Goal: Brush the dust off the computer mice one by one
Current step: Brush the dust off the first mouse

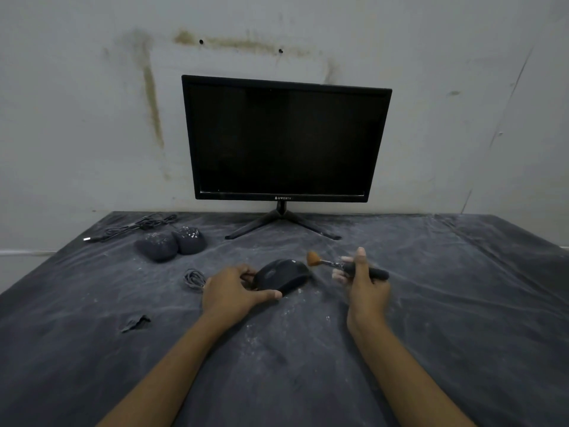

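Observation:
A black computer mouse point(283, 274) lies on the dusty dark cloth in the middle. My left hand point(234, 291) grips its near-left side, thumb along the front edge. My right hand point(365, 278) holds a small brush point(335, 265) with a black handle, its orange bristles pointing left, just right of the mouse and slightly above the cloth. Two more dark mice point(158, 246) point(189, 238), speckled with white dust, sit side by side at the back left. The held mouse's coiled grey cable point(194, 278) lies left of my hand.
A switched-off black monitor point(284, 140) on a splayed stand is at the back against the wall. Cables with a USB plug point(132, 228) trail behind the two dusty mice. A small dark scrap point(135, 323) lies near left. The cloth-covered table point(446, 303) is streaked with white dust.

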